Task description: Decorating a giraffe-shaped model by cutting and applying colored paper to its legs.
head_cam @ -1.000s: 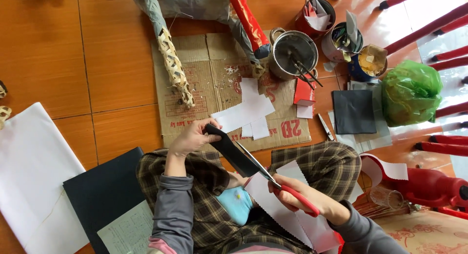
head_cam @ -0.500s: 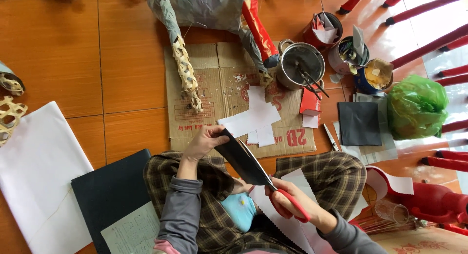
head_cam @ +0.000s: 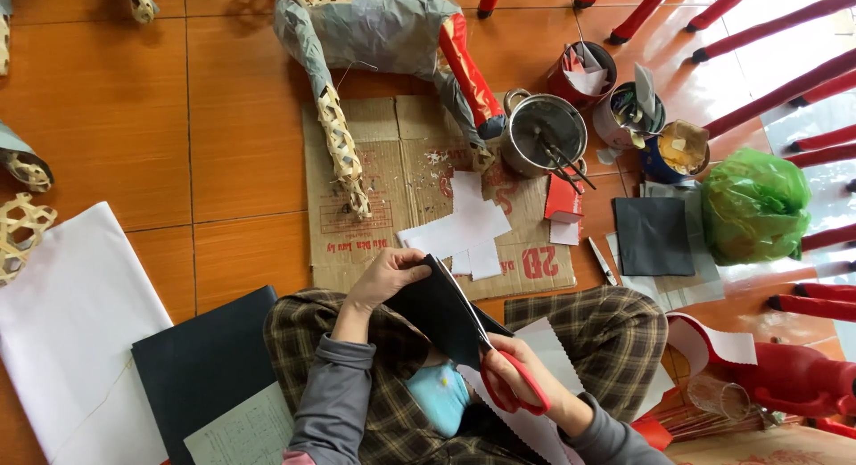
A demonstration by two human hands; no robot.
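Note:
My left hand (head_cam: 386, 278) pinches the far edge of a folded black paper sheet (head_cam: 441, 313) held above my lap. My right hand (head_cam: 535, 383) grips red-handled scissors (head_cam: 510, 376), whose blades bite into the near edge of that black sheet. White paper with a wavy cut edge (head_cam: 544, 429) lies across my plaid-trousered legs under the scissors. Several white paper pieces (head_cam: 464, 226) rest on a flattened cardboard sheet (head_cam: 392, 180) just beyond my left hand.
A grey paper-covered woven bamboo figure (head_cam: 374, 37) stands over the cardboard. A metal pot (head_cam: 542, 135), tins, a black square (head_cam: 653, 235) and a green plastic bag (head_cam: 753, 206) lie right. Black sheets (head_cam: 205, 367) and a big white sheet (head_cam: 71, 340) lie left. Red figure (head_cam: 798, 380) at lower right.
The view has shifted down and left over the floor. The black sheet has turned in my left hand, and the scissors have worked further along its edge.

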